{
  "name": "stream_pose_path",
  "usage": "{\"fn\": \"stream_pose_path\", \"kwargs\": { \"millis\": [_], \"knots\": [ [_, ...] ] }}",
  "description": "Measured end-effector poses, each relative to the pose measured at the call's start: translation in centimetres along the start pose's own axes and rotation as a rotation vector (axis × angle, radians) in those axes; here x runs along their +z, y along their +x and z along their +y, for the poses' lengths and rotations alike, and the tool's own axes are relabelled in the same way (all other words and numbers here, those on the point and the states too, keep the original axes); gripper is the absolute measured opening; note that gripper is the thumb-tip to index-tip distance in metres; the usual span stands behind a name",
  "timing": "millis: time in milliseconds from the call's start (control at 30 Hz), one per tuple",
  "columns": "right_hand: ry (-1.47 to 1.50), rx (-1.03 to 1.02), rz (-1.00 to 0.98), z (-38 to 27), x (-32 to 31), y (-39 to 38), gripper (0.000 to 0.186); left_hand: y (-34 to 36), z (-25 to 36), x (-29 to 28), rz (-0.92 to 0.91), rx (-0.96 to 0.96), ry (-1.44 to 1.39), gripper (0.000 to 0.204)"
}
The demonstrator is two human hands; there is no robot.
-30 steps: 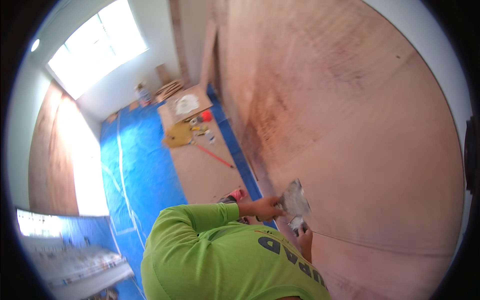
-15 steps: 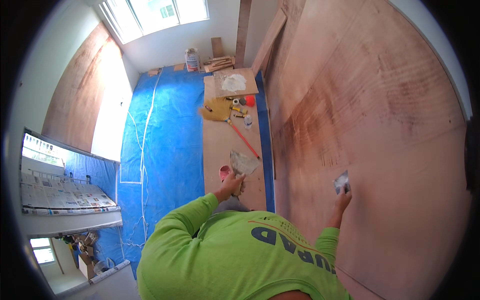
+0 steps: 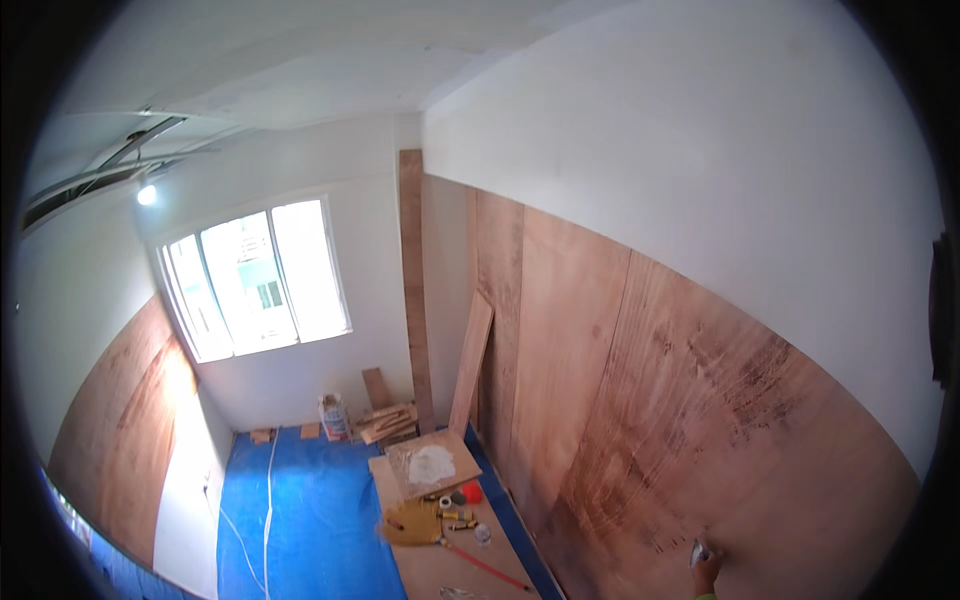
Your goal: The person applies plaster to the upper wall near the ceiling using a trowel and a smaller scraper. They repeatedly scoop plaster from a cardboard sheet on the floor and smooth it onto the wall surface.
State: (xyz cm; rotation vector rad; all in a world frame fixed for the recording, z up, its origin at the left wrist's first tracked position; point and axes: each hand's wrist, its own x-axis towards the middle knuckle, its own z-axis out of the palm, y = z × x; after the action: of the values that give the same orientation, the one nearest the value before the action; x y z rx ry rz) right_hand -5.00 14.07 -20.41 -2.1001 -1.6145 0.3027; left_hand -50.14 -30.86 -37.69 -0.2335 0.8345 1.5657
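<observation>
Low on the right, my right hand (image 3: pixel 706 574) is closed round a small putty knife (image 3: pixel 699 552). Its metal blade is up against the reddish-brown plywood wall panel (image 3: pixel 800 465), though I cannot tell whether it touches. My left hand is below the picture's edge. Only the tip of a wide scraper blade (image 3: pixel 458 594) shows there, over the plywood board on the floor.
A broom (image 3: pixel 415 522) with a red handle, tape, small tools and a bottle (image 3: pixel 483 534) lie on the floor board. Beyond them, a board bears white powdery material (image 3: pixel 431 465). Blue sheeting (image 3: pixel 300 510) covers the floor; a plank (image 3: pixel 472 362) leans by the wall.
The view has tilted up, bringing in the ceiling, window and upper wall. My left hand has gone out of the picture. My right hand still grips the putty knife by the panel.
</observation>
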Motion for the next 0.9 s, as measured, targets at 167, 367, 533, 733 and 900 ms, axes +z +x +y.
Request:
{"fn": "stream_pose_path", "kwargs": {
  "millis": [167,367,533,733,900],
  "knots": [
    [-0.008,-0.011,-0.011,-6.3,3.2,-1.4,0.037,0.6,10.6,-1.0,0.168,0.131,0.55,0.009],
    [0.047,-0.242,-0.109,-16.6,7.7,-0.2,0.035,1.6,18.2,0.5,0.637,0.32,0.812,0.013],
    [0.119,-0.447,-0.224,-25.1,11.5,0.7,0.033,0.1,16.9,0.5,0.986,0.442,0.763,0.018],
    [0.165,-0.616,-0.282,-32.9,15.1,1.1,0.031,-1.6,11.5,-2.5,1.304,0.516,0.675,0.025],
    [0.307,-0.582,-0.278,-42.6,19.1,6.2,0.029,-2.1,9.1,-4.2,1.48,0.91,1.001,0.03]
  ]
}}
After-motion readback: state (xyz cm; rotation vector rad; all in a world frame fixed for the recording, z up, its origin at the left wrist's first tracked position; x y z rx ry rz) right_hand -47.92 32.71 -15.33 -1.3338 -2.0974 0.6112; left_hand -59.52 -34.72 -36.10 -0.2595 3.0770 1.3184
